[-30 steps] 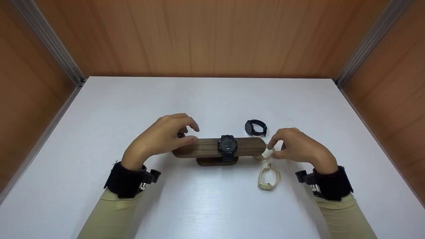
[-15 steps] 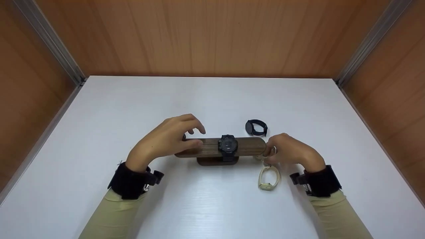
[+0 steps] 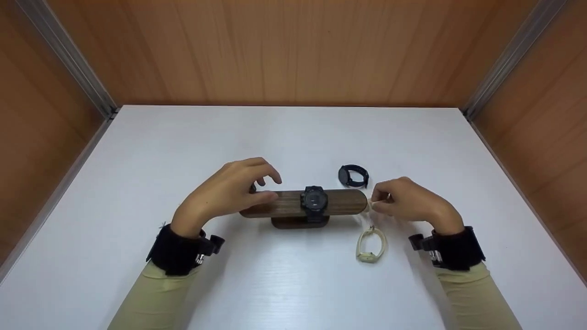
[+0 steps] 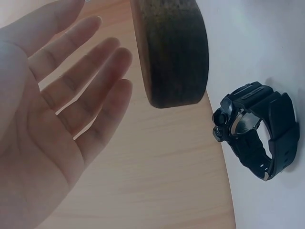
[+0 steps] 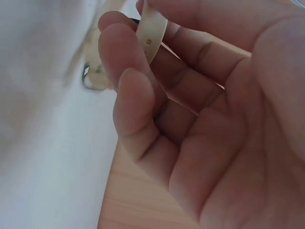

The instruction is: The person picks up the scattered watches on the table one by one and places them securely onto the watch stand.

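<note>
Right hand point(image 3: 412, 201) has lifted, fingers point(image 5: 131, 71) now pinching the cream strap point(image 5: 151, 33); left hand point(image 3: 229, 190), fingers apart, stays on the stand point(image 3: 284, 204).

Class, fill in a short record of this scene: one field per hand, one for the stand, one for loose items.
Left hand: fingers relaxed, at the left end of the dark wooden bar-shaped watch stand
Right hand: pinches a cream watch strap
Stand: chunky black watch strapped round its middle
Loose items: cream watch and black round watch on the white table
</note>
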